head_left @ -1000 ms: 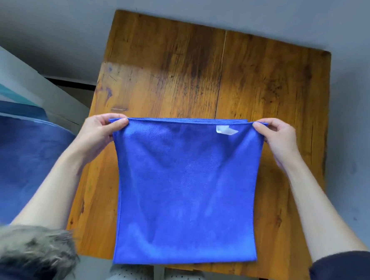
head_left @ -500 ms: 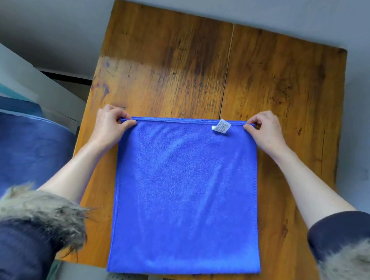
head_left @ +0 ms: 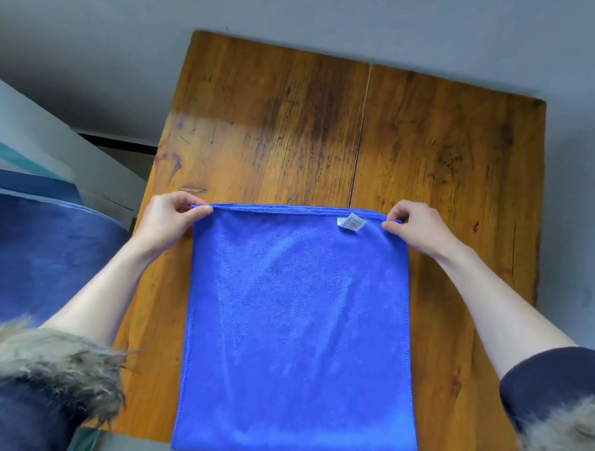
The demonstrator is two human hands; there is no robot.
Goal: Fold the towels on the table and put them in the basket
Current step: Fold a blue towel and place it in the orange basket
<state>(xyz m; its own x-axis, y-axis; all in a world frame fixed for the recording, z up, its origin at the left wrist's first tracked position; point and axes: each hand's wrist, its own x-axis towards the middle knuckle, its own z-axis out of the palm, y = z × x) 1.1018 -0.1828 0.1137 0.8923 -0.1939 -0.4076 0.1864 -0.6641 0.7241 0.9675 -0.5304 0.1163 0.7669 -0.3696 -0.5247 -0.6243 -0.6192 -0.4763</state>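
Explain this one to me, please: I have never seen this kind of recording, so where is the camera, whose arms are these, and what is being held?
There is no machine here. A person wears a wide-angle camera on the head, looking forward and down, so the two arms reaching in from below are their own. A blue towel lies spread on a worn wooden table, its near edge hanging slightly past the table's front. The left hand pinches the towel's far left corner, and the right hand pinches the far right corner, beside a small white label. The far edge looks doubled, so it may already be folded once. No basket shows in this view.
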